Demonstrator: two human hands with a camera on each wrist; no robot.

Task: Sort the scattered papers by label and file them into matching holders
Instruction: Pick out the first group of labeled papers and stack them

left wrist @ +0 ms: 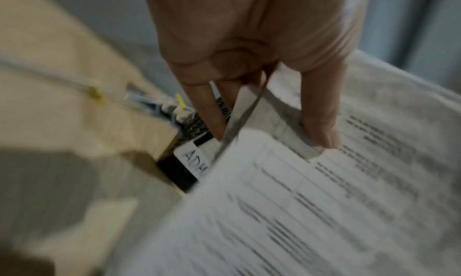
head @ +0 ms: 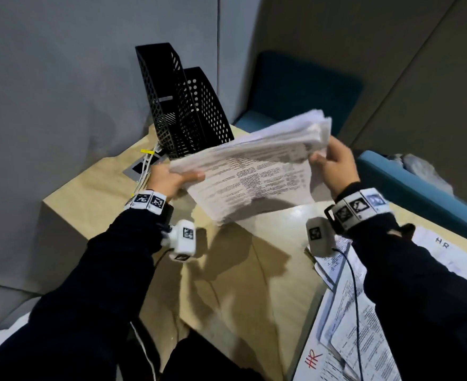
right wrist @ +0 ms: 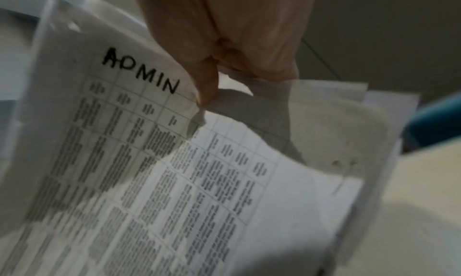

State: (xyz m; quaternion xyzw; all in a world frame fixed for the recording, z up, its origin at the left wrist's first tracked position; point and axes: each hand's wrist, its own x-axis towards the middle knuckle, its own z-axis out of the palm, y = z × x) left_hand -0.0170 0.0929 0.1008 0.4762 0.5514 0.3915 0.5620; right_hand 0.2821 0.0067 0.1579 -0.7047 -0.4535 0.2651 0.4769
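I hold a thick stack of printed papers (head: 257, 171) above the desk with both hands. My left hand (head: 172, 178) grips its left edge, thumb on top (left wrist: 321, 122). My right hand (head: 334, 163) pinches the right edge, where the top sheet (right wrist: 149, 142) carries a handwritten "ADMIN". Two black mesh file holders (head: 183, 105) stand upright just behind the stack at the desk's far corner. One holder's front bears a white label (left wrist: 194, 162) that starts "ADM". More sheets marked "HR" (head: 364, 325) lie on the desk at the right.
The light wooden desk (head: 240, 284) ends at a grey wall on the left. White cables with a yellow tag (head: 147, 160) lie beside the holders. A blue chair (head: 304, 86) stands behind the desk. A blue ledge (head: 419, 188) borders the right side.
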